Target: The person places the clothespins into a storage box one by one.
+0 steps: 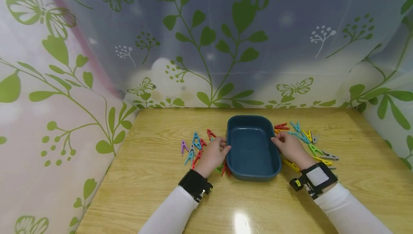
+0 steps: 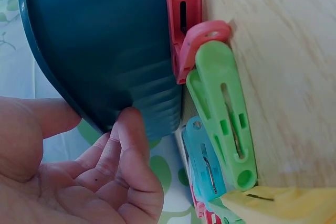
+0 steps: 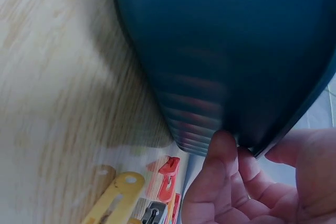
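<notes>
A dark blue rectangular plastic basin (image 1: 253, 151) with rounded corners sits on the wooden table, its inside bare. My left hand (image 1: 211, 155) pinches its left rim, thumb over the edge and fingers against the outer wall, as the left wrist view shows. On the opposite side my right hand (image 1: 293, 150) grips the right rim in the same way. Beside the basin's left wall lie a green clothespin (image 2: 226, 114) and a red clothespin (image 2: 185, 19). Near the right wall, a yellow clothespin (image 3: 116, 198) and a red clothespin (image 3: 168, 179) show in the right wrist view.
Several colored clothespins are scattered left of the basin, among them a purple one (image 1: 184, 147) and a blue one (image 1: 196, 141). More lie to the right, including a light green one (image 1: 315, 150) and a grey one (image 1: 330, 155). A leaf-patterned curtain (image 1: 206, 47) hangs behind the table (image 1: 155, 198).
</notes>
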The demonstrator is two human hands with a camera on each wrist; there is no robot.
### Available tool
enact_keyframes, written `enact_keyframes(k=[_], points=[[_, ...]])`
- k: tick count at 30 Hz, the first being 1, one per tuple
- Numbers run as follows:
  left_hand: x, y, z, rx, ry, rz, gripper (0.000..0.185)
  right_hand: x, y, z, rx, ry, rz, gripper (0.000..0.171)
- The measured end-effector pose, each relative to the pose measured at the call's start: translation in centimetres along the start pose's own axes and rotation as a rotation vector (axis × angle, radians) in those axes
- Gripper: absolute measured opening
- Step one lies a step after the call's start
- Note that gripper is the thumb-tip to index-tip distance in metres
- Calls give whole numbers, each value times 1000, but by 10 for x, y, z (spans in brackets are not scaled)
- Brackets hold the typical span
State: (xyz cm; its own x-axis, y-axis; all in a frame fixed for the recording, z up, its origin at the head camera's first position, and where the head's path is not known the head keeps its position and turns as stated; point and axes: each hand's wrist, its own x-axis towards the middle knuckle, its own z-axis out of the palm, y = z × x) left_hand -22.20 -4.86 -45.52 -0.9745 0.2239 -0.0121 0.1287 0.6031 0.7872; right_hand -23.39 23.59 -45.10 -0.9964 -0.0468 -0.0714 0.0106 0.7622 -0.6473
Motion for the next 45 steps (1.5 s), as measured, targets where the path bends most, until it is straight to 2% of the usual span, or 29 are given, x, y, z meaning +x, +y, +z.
enact_keyframes(k=[12, 24, 45], points=[[-6, 0, 2, 11, 31, 9, 33, -8, -1, 2, 10, 15, -6, 28], [-11, -5, 3, -27, 7, 10, 36, -12, 0, 3, 26, 7, -12, 28], [-24, -4, 3, -8, 15, 22, 36, -27, 2, 10, 42, 35, -46, 27]])
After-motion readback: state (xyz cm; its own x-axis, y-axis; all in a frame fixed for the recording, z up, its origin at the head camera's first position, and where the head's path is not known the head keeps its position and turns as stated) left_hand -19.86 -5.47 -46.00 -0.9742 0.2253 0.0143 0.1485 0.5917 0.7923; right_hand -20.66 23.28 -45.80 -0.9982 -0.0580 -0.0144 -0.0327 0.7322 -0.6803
